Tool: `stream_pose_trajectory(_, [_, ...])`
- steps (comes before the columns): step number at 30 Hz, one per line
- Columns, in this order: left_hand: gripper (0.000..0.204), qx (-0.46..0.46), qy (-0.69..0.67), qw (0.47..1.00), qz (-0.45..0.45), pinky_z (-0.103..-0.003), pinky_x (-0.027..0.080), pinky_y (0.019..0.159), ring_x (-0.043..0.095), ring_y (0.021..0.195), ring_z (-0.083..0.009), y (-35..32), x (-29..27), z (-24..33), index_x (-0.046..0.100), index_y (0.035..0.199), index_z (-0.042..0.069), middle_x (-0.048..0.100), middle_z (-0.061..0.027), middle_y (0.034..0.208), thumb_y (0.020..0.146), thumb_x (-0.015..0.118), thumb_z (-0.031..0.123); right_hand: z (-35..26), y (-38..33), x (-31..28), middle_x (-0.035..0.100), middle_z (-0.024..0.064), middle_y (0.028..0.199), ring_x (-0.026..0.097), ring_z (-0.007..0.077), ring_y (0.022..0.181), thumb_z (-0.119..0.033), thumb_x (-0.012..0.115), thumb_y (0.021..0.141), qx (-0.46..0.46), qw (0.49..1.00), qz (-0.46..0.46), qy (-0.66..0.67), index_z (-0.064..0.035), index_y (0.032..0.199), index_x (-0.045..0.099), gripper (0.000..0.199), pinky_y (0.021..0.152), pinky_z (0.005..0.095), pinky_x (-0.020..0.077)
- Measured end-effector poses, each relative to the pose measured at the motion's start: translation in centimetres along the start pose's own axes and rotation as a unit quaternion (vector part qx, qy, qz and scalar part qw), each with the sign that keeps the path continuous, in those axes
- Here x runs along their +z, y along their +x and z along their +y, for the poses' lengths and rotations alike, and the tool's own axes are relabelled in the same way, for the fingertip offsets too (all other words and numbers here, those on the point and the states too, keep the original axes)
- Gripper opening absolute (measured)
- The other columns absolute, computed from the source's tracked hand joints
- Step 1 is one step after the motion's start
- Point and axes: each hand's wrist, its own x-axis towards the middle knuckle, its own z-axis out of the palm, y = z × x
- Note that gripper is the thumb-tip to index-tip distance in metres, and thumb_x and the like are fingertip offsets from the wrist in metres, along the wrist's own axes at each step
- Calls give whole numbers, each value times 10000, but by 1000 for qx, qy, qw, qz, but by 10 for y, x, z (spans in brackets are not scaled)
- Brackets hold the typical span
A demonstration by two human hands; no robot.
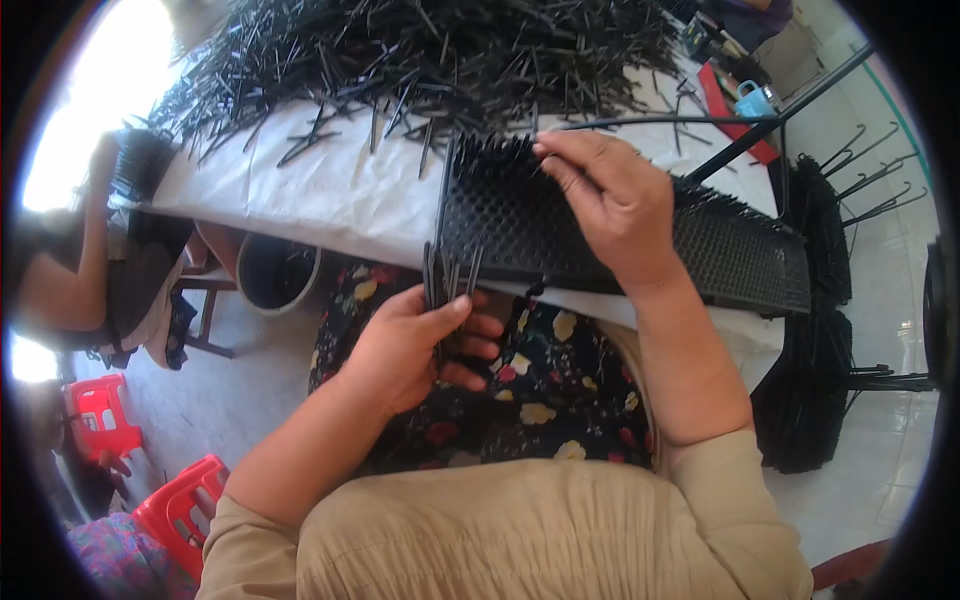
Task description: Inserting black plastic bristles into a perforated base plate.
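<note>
My left hand (415,345) is closed around a small bunch of thin black sticks (448,275), held upright over my flowered lap. A black perforated tray (520,225) lies on the white table edge in front of me, with sticks standing in its far row. My right hand (610,200) rests on the tray, its fingertips pinching a single black stick (536,135) at the tray's far left corner. A long black rod (640,122) runs rightward from beside those fingers.
A large heap of loose black sticks (420,50) covers the white table cover (300,190). Another person (110,260) sits at left. Red plastic stools (100,415) stand at lower left. Black wire racks (830,300) hang at right, and a round bucket (275,275) sits under the table.
</note>
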Motion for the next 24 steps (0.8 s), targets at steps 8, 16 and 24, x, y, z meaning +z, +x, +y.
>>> stream_pose_trajectory(8, [162, 30, 25, 998, 42, -346, 545, 495, 662, 733, -218, 2, -6, -16, 577, 1104, 46, 657, -108, 878, 969, 559, 134, 3, 0, 3, 701, 88, 847, 661, 277, 780, -34, 749, 752, -17, 998, -39, -38, -75, 935, 696, 195, 715, 352, 525])
stream_pose_trajectory(16, [121, 48, 16, 997, 49, -279, 455, 458, 621, 648, -181, 1, -6, -18, 587, 1054, 40, 645, -92, 816, 971, 560, 123, 5, -6, 5, 714, 84, 912, 691, 260, 867, -15, 743, 747, -34, 999, -7, -13, -67, 974, 698, 237, 782, 359, 536])
stream_pose_trajectory(24, [113, 53, 28, 996, 64, -269, 428, 453, 596, 644, -166, 1, -1, -16, 588, 1054, 37, 633, -75, 805, 969, 545, 100, 5, -11, 5, 705, 97, 1010, 647, 289, 1062, -70, 738, 776, -30, 995, -70, -63, -50, 981, 697, 210, 920, 387, 498])
